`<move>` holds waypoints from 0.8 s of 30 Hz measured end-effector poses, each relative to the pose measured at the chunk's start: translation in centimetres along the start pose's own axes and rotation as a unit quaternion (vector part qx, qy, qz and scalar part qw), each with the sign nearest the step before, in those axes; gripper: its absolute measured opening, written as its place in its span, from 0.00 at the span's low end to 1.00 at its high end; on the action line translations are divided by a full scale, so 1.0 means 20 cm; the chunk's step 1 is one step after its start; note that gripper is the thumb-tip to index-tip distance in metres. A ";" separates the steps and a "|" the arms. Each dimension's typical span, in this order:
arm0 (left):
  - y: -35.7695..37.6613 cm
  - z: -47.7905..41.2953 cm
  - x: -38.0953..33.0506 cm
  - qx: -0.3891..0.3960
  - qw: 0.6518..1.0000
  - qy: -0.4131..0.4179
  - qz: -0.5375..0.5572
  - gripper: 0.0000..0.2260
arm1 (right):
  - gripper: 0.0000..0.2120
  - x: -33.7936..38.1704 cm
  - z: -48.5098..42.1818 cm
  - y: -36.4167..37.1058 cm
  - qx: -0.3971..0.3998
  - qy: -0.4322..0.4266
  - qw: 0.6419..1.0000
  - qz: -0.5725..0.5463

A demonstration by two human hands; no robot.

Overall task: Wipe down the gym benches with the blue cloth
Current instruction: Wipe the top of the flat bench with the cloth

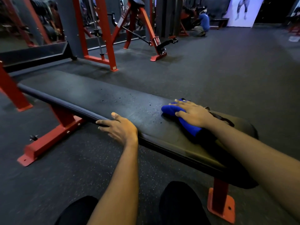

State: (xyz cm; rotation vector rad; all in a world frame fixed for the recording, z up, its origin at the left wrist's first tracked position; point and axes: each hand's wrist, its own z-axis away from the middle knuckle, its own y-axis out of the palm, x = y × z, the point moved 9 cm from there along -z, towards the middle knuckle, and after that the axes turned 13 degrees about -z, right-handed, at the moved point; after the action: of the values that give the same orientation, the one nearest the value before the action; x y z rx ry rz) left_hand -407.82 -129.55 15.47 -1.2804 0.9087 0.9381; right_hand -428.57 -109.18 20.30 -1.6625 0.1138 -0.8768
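Tabletop [100, 95]: a long, black padded bench top that runs from far left to near right. Its surface is dull and slightly glossy.
Droplets [129, 98]: small wet specks are scattered on the padding, between the middle of the top and the cloth.
Blue cloth [172, 109]: bunched up and lying on the tabletop towards its right end. Part of it is under the right palm and part trails back beneath the wrist.
Right hand [193, 112]: rests flat on the cloth with the fingers spread and straight, pressing it to the padding.
Left hand [120, 127]: grips the near edge of the tabletop, with the fingers curled over the side and the thumb on top. It is well apart from the cloth.
Red legs [53, 135]: painted steel supports under the top, with flat feet on the floor.
Floor [227, 70]: dark speckled rubber matting throughout the room.
Red machine frames [100, 38]: these stand beyond the tabletop, beside a grey pillar.
Second pad [35, 54]: another black bench pad at the far left.
Crouching person [203, 23]: in a blue top, low by the far equipment.
White panel [241, 12]: brightly lit, on the back wall.
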 end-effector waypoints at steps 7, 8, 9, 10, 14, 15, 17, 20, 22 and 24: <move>0.00 0.00 -0.01 0.019 1.000 0.005 0.012 0.32 | 0.25 0.16 0.20 0.10 0.024 -0.066 0.997 0.012; 0.00 0.00 0.00 0.025 1.000 0.003 0.012 0.32 | 0.25 0.16 0.20 0.09 0.028 -0.068 0.997 0.002; 0.00 0.01 0.00 0.028 1.000 0.001 0.009 0.32 | 0.24 0.15 0.18 0.08 0.021 -0.052 0.998 0.005; -0.01 0.01 -0.01 0.029 1.000 0.001 0.009 0.32 | 0.24 0.13 0.16 0.07 0.004 -0.023 1.000 0.018; -0.01 0.01 -0.01 0.035 0.999 0.007 0.005 0.32 | 0.26 0.24 0.24 0.15 0.002 -0.021 0.997 0.072; 0.00 0.01 -0.02 0.039 0.999 0.012 0.001 0.32 | 0.28 0.29 0.32 0.16 0.014 -0.061 0.996 0.068; 0.01 -0.01 -0.01 0.060 0.998 0.023 -0.014 0.33 | 0.28 0.36 0.47 0.17 0.039 -0.110 0.990 0.076; 0.02 -0.02 0.00 0.098 0.992 0.064 -0.048 0.34 | 0.28 0.40 0.48 0.19 0.036 -0.117 0.985 0.119; 0.01 -0.04 0.02 0.116 0.988 0.078 -0.060 0.34 | 0.28 0.43 0.37 0.24 0.032 -0.101 0.986 0.125; 0.01 -0.03 0.03 0.126 0.987 0.080 -0.062 0.34 | 0.29 0.46 0.30 0.27 0.027 -0.095 0.988 0.120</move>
State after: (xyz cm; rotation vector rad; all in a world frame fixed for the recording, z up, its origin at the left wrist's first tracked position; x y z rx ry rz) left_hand -407.76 -130.20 14.83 -1.1901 1.0256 0.6072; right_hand -416.39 -110.68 19.88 -1.6335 0.1541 -0.5341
